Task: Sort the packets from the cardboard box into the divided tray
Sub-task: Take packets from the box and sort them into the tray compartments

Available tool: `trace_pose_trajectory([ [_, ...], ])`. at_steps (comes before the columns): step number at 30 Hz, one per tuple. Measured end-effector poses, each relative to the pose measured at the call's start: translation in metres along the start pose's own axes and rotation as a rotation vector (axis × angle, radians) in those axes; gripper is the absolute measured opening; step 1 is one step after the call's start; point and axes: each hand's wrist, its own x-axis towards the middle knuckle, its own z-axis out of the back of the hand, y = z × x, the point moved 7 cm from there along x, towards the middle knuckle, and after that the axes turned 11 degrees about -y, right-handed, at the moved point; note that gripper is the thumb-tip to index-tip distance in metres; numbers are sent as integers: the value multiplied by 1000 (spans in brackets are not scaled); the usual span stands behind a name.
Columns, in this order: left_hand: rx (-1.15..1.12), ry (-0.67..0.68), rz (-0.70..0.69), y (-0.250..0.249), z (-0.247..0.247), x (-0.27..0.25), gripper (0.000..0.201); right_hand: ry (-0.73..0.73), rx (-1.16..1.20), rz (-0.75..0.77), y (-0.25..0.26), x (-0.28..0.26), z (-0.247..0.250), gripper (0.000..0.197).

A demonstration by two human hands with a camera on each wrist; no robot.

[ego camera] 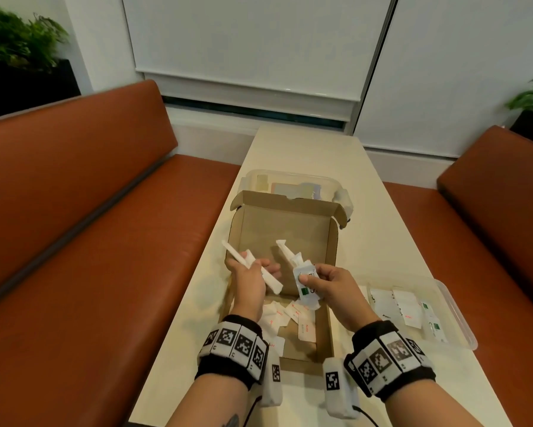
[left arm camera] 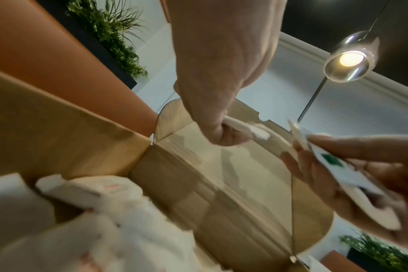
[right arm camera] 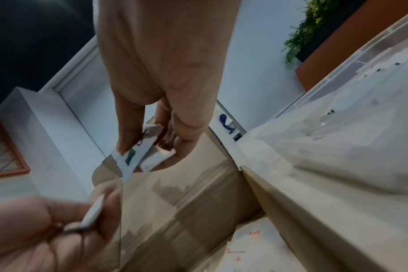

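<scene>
Holding a long stick packet [ego camera: 252,266] slanting up-left, left hand [ego camera: 249,280].

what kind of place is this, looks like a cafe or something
Probably a cafe or restaurant booth: two orange padded benches face each other across a narrow table, a pendant lamp hangs overhead, and planters stand behind the seats.

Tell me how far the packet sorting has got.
Partly done. Done: several packets already lie in the divided tray, some with green marks, some with red print. In hand: the left hand grips long white stick packets; the right hand pinches green-marked packets above the cardboard box. Left: a scatter of red-printed packets in the box's near end.
</scene>
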Motion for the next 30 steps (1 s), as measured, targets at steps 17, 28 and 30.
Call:
trace_pose_trajectory([
  [17,-7,225,131,26,-26,-24,31,-64,-126,58,12,-11,-10,6],
  [28,47,227,-142,20,-68,-59,20,-313,77,51,17,-11,44,25],
  [30,48,218,-151,22,-80,-68,26,-308,127,40,17,-14,59,25],
])
